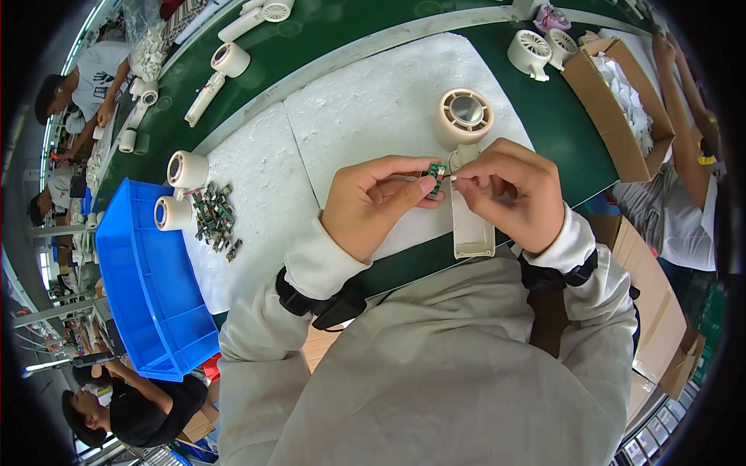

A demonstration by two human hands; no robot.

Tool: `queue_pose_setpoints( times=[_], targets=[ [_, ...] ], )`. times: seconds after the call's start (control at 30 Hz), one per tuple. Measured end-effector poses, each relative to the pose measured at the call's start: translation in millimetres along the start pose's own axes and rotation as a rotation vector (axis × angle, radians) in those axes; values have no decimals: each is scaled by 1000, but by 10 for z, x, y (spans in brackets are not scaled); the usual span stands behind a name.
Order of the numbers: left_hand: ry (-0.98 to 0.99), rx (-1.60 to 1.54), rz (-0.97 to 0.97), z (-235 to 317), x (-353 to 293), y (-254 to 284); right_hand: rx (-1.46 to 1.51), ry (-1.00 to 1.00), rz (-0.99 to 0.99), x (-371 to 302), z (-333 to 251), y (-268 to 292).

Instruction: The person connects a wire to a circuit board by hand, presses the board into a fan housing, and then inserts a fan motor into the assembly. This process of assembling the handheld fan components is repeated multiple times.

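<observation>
My left hand pinches a small green circuit board between thumb and fingers. Close beside it, my right hand is closed on a tiny white connector at the end of a thin wire; whether it touches the board I cannot tell. Under both hands lies a cream handheld fan body, its round head pointing away from me and its open handle half toward me. More small circuit boards lie heaped on the left of the white foam sheet.
Two cream fan heads stand by the board heap, next to a blue divided bin. Beyond the sheet, other fan bodies lie on the green table. At right are fan heads and a carton of white parts. Other people work nearby.
</observation>
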State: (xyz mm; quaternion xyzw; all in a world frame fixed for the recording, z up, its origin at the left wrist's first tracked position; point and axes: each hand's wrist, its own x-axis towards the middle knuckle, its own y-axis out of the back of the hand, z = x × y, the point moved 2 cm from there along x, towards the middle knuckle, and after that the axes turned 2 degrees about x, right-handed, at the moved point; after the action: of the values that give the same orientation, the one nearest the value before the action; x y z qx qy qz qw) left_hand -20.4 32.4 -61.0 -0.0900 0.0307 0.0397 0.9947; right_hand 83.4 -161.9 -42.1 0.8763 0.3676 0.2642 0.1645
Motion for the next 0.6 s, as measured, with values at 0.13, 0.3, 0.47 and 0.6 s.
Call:
queue_pose_setpoints(
  times=[0.13,0.3,0.47,0.6],
  targets=[
    [-61,98,-6,27,-35,-48,-7,27,22,14,-25,-12],
    [-203,339,-26,64,-9,-4,-52,116,57,36,-2,-13],
    [-261,490,-54,139,-13,-2,-205,362,84,66,3,43],
    [-257,609,-62,220,-40,-53,-258,414,53,50,-29,89]
  ],
)
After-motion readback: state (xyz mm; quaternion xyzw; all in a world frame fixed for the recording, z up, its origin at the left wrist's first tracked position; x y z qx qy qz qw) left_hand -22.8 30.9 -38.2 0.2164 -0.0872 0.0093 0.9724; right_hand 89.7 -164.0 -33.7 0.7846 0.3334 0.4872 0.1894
